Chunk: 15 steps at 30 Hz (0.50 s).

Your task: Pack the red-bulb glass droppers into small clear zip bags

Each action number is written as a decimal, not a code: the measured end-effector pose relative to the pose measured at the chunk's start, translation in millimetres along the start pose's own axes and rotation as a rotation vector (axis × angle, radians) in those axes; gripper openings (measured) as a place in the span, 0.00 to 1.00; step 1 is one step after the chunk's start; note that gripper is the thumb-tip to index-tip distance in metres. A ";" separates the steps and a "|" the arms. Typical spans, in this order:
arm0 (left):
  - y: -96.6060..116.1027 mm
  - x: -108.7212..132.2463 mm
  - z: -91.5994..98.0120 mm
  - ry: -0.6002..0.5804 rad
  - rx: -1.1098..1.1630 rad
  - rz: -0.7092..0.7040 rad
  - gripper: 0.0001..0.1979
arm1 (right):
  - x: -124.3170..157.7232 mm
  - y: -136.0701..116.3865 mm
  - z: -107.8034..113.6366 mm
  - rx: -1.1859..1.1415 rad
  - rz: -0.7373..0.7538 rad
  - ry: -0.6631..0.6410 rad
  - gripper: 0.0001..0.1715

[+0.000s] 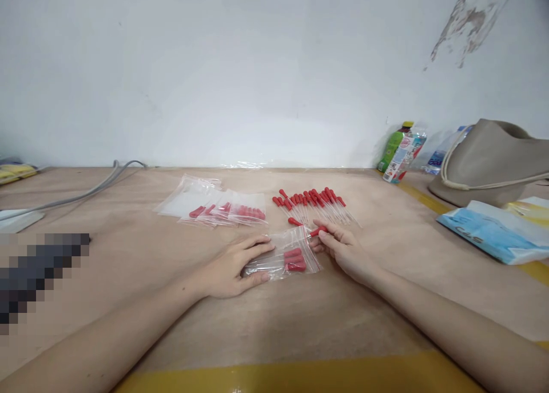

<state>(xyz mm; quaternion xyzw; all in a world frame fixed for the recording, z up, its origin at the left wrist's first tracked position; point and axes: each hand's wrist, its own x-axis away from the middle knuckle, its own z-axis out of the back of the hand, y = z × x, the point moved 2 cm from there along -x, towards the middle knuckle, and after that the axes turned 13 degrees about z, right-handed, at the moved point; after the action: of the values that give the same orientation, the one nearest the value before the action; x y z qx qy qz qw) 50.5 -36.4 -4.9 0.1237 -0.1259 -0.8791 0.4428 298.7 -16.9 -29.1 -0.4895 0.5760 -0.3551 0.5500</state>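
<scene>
Your left forearm (pixel 141 318) and right forearm (pixel 446 324) slant in from the lower corners, palms low. Your left hand (pixel 229 270) is spread, thumb and fingers well apart on the closed end of a clear zip bag (pixel 279 243), gripping nothing firmly; your right hand (pixel 343 251) pinches one dropper (pixel 318 231) by its red bulb, its stem at the bag's mouth. Ahead stands a white wall (pixel 214 67) with one peeling patch (pixel 474 21), above your wood-toned table (pixel 214 336). To your right sit one grey-brown object (pixel 493 164) with a pale cord, one blue-and-white pack (pixel 493 233) and three drink containers (pixel 403 153). Beyond your hands, overlapping filled bags (pixel 251 201) are too jumbled to count, as are the loose droppers (pixel 317 198), roughly two dozen. Three red bulbs (pixel 294 259) show inside your zip bag.
</scene>
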 end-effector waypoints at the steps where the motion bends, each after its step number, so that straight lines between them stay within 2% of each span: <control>1: 0.0 -0.3 0.0 0.005 0.000 -0.003 0.27 | 1.8 -1.3 -0.9 0.035 0.003 -0.025 0.29; 3: 0.4 -0.7 0.0 0.007 0.000 -0.006 0.27 | 5.3 -3.6 -2.8 0.098 0.012 -0.074 0.28; 7: 1.9 -0.3 0.9 0.005 0.011 -0.008 0.27 | 8.9 -4.7 -6.6 0.169 0.008 -0.205 0.19; 9: 2.5 0.2 1.5 0.005 0.016 -0.003 0.27 | 8.8 -4.4 -8.3 0.183 -0.002 -0.263 0.17; 15: 2.1 -1.0 1.4 -0.013 0.009 0.016 0.28 | 7.2 -9.7 -13.5 0.160 0.002 -0.237 0.18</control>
<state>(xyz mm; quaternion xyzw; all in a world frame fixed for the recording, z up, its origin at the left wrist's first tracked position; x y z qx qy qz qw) 52.2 -36.6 -2.8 0.1191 -0.1334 -0.8758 0.4483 287.8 -28.2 -20.0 -0.4821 0.4774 -0.3393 0.6516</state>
